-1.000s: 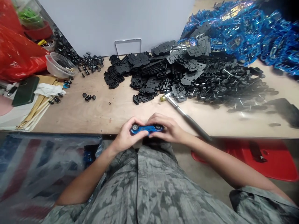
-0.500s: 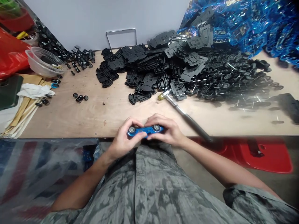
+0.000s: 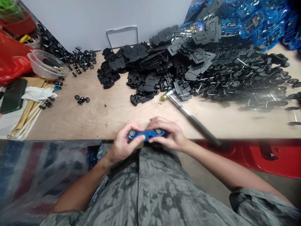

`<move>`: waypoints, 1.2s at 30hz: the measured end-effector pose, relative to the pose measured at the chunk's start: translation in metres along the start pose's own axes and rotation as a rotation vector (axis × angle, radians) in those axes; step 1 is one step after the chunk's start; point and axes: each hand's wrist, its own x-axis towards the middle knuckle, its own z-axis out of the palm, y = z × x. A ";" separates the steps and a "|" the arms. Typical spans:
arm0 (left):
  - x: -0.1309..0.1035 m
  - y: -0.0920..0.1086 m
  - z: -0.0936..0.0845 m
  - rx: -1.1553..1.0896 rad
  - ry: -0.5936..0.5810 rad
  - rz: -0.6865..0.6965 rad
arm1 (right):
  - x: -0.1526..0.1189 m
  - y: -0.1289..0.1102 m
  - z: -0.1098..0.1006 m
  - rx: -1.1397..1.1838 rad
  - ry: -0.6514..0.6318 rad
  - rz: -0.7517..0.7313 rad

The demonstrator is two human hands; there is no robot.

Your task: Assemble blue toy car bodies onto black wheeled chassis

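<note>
Between my two hands, at the table's front edge, is a blue toy car (image 3: pixel 147 135) with grey-spoked wheels facing me side-on. My left hand (image 3: pixel 124 139) grips its left end, thumb low on the body and fingers over the far side. The right end sits in my right hand (image 3: pixel 170 133), with its fingers curled over the top and the thumb underneath. Parts of the car are hidden by the fingers. A hammer (image 3: pixel 190 117) with a yellowish tip lies to the right of my hands, its handle reaching past the table edge.
Black car base plates (image 3: pixel 150 62) are heaped at the back. Wheel-and-axle pieces (image 3: pixel 235 81) lie to their right, with blue car shells (image 3: pixel 254 22) behind. At left are a clear plastic tub (image 3: pixel 47 64), a red bag (image 3: pixel 14 56) and papers. A red stool (image 3: pixel 282 157) stands below.
The view has shifted slightly, so the table things sit a little differently in the picture. Both hands keep their hold on the toy car, with a small shift of the fingers.
</note>
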 end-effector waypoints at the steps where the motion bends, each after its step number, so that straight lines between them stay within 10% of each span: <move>1: 0.000 0.000 0.001 0.005 0.002 0.007 | 0.000 0.000 0.000 -0.002 -0.003 -0.003; 19: -0.001 -0.001 0.003 0.001 0.045 0.026 | 0.000 -0.001 0.001 -0.053 0.008 -0.067; 29: 0.035 0.009 -0.034 -0.242 -0.166 -0.351 | 0.004 -0.011 -0.016 -0.901 -0.115 -0.801; 36: 0.027 -0.014 -0.020 0.086 0.037 0.097 | 0.000 0.002 -0.021 -0.626 0.073 -0.229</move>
